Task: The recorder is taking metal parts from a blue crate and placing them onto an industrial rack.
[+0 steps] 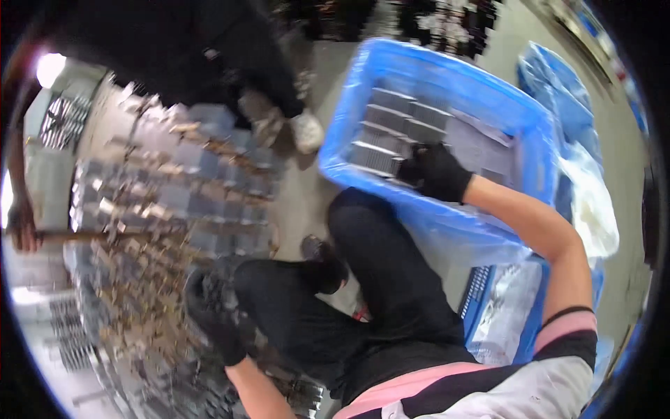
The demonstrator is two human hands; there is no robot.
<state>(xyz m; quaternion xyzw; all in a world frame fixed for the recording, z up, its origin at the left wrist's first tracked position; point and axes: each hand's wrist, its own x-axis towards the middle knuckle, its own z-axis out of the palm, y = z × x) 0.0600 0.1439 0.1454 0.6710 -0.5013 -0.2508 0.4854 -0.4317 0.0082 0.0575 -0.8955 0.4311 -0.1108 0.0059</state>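
Note:
My right hand point(436, 172), in a black glove, reaches into a blue plastic crate point(447, 59) lined with clear film. Its fingers bend down at the near right end of stacked grey finned blocks point(380, 150); the dark glove blends with them, so a grip cannot be made out. My left hand point(213, 314), also black-gloved, is low at the left beside my knee, at the edge of a large heap of grey and brownish metal pieces point(160, 244). Motion blur smears its fingers and anything in them.
A grey sheet point(474, 143) covers the crate's right part. Crumpled blue film point(558, 84) and a white bag point(590, 202) lie right of it. Another blue crate point(478, 293) stands below. A person in dark clothing point(188, 49) is at the upper left; another hand point(24, 227) holds a long bar point(105, 236).

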